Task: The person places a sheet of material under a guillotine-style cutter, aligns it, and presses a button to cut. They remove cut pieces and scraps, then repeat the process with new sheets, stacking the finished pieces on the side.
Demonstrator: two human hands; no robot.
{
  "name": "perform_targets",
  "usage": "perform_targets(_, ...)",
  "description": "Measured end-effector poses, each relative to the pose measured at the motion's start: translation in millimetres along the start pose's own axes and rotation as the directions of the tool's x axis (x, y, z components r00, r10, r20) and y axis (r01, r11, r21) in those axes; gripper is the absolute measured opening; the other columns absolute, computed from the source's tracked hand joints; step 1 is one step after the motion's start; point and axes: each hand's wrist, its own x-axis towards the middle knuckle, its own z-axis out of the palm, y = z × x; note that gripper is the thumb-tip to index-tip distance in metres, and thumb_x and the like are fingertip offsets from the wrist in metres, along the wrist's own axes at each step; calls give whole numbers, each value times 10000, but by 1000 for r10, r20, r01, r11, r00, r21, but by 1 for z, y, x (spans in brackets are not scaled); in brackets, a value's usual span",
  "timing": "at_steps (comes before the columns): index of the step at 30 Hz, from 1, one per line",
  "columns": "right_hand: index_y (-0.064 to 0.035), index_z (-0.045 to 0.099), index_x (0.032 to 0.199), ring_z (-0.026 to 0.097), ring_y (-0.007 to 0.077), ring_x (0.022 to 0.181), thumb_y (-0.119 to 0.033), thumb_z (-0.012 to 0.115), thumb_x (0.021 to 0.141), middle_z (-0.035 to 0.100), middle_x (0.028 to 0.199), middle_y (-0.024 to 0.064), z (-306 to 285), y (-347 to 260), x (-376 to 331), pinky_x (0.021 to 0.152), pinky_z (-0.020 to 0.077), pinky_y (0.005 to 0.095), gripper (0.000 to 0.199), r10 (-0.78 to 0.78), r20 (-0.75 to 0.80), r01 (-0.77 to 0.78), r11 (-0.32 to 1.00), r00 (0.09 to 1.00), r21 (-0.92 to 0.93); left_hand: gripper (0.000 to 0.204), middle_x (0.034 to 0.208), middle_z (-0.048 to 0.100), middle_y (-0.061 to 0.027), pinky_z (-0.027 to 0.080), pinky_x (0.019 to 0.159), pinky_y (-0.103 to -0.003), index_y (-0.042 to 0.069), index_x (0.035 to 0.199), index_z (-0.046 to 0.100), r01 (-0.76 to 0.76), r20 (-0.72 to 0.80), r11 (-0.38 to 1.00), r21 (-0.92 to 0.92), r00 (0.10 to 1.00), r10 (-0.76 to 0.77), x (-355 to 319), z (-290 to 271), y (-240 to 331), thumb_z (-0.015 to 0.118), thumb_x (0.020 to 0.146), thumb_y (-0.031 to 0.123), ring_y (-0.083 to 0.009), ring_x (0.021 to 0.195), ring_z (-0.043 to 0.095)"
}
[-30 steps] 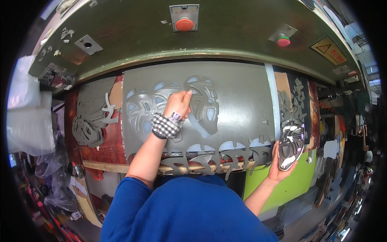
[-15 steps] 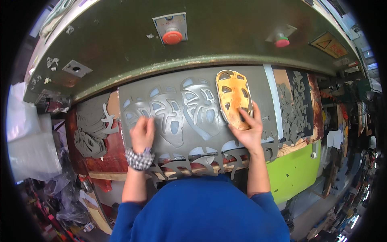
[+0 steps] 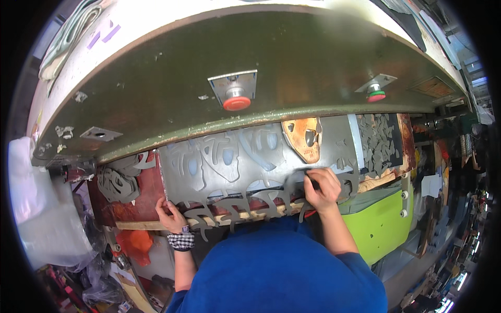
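A grey foam-like sheet (image 3: 250,173) lies under the green press beam, with sole-shaped outlines and openings cut into it. A yellow-brown sole-shaped cutting die (image 3: 301,141) rests on its right part, its far end hidden by the beam. My right hand (image 3: 323,190) is on the near side of the die, fingers pinched, a blurred dark grey piece at their tips. At the sheet's near left corner is my left hand (image 3: 170,216), its fingers loosely bent and apart, holding nothing that I can see. Ragged grey offcut strips (image 3: 245,208) hang along the near edge between my hands.
The green press beam (image 3: 172,88) spans the far side, with a red button (image 3: 237,101) and a red-green button (image 3: 376,94). Cut grey pieces (image 3: 117,185) are stacked at left. Small scraps (image 3: 377,141) lie at right. A lime-green panel (image 3: 373,229) stands near right.
My right hand has left the die and come nearer me. My left hand has moved off the cut shapes to the near left corner. The view has tilted, so the beam covers more.
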Motion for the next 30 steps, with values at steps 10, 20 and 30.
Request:
perform_targets(10, 80, -48, 1464, -33, 589, 1355, -647, 492, 864, -194, 1424, 429, -6, 45, 139, 1117, 112, 570, 1087, 212, -236, -303, 822, 948, -481, 322, 541, 496, -123, 391, 477, -351, 16, 762, 556, -10, -12, 985, 173, 1000, 12, 69, 43, 19, 521, 973, 257, -195, 465, 448)
perform_targets(20, 43, 140, 1476, 169, 453, 1392, -336, 631, 879, 86, 1499, 321, -18, 59, 83, 1106, 229, 504, 861, 140, -395, -232, 953, 908, -195, 376, 532, 469, -184, 370, 453, -392, 3, 682, 522, -27, -4, 977, 210, 1000, 28, 93, 47, 26, 519, 965, 251, -263, 429, 412)
perform_targets(30, 19, 423, 1355, 364, 366, 1337, -318, 641, 854, 440, 1402, 188, 12, 58, 2, 1105, 264, 512, 642, 190, 301, -50, 908, 934, -417, 442, 575, 551, -146, 412, 512, -386, 11, 736, 578, 14, 55, 955, 295, 998, -31, 77, 46, 14, 485, 980, 368, -270, 499, 497)
